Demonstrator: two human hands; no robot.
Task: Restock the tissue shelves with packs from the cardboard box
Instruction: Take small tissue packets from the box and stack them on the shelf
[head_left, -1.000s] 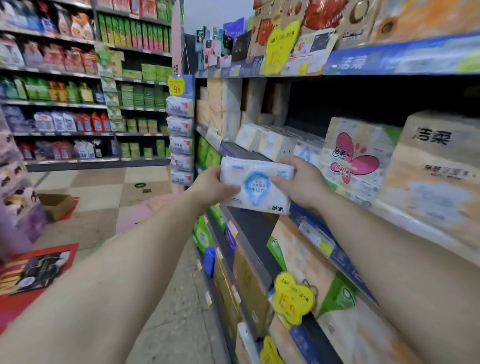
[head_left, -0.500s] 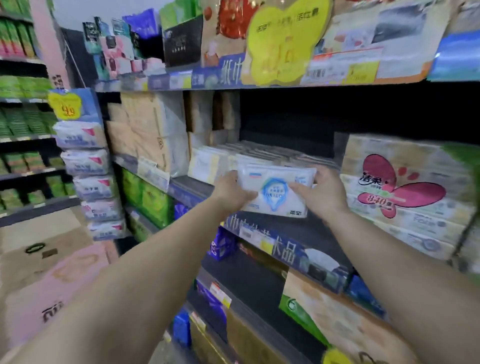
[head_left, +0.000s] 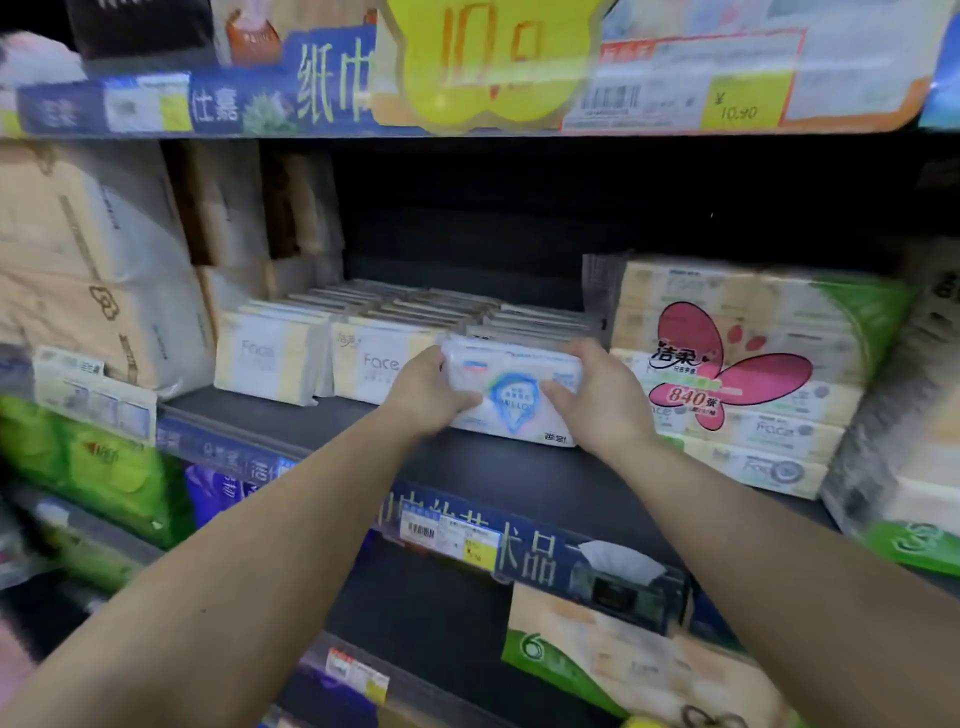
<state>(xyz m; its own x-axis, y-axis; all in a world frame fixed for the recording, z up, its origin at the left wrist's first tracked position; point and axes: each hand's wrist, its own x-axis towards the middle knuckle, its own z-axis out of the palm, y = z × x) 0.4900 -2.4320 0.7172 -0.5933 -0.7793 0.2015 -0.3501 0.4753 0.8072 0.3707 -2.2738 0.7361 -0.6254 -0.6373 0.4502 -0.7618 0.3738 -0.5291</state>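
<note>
A white tissue pack (head_left: 511, 395) with a blue shield mark stands upright on the dark middle shelf (head_left: 493, 478), at the front of the right-hand row of similar packs. My left hand (head_left: 423, 397) grips its left end and my right hand (head_left: 597, 395) grips its right end. Rows of white and yellow "Face" tissue packs (head_left: 322, 358) fill the shelf behind and to the left. The cardboard box is out of view.
A large bundle with a pink butterfly label (head_left: 727, 364) sits right of the pack. Tall beige tissue bundles (head_left: 93, 270) stand at the left. A yellow price sign (head_left: 488, 62) hangs from the upper shelf. Green packs (head_left: 93, 462) lie lower left.
The view turned to face the shelf and closed in. Both hands carried the pack forward and down from mid-air onto the middle shelf, in front of the row of packs.
</note>
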